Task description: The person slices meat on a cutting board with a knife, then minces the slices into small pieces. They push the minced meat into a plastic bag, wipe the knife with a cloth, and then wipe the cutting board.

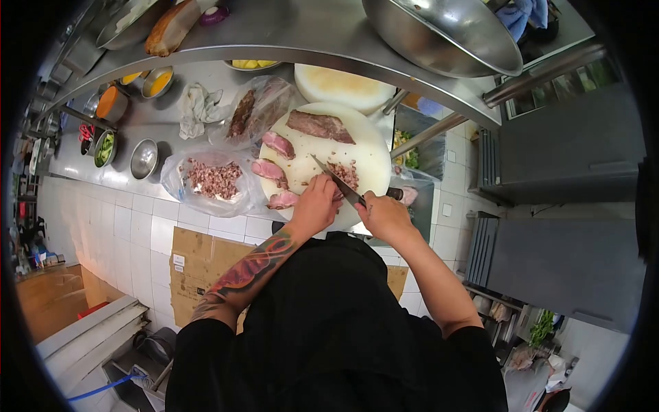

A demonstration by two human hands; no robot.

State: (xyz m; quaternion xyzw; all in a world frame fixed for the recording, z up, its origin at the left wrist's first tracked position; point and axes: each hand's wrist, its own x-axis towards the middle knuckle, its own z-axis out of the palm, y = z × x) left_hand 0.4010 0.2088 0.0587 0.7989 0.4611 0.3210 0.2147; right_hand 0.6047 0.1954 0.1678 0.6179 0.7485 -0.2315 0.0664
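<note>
My right hand [383,216] grips a knife [336,178], its blade pointing up and left across the round white cutting board [374,137]. My left hand [317,204] is closed beside the blade, its curled fingers pressing on a piece of meat that they mostly cover. Small diced meat [344,174] lies just beyond the blade. A larger browned meat piece [320,127] rests at the board's far side. Several pink-centred meat pieces [278,145] line its left edge. Near my right hand, a dark handle-like end [395,193] sticks out past the board.
Left of the board sits a plastic bag of diced meat [214,180]; behind it is bagged dark meat [241,113]. A metal bowl [144,159] and crumpled cloth [198,110] stand further left. A steel shelf [309,34] with a large pan [446,34] overhangs the back.
</note>
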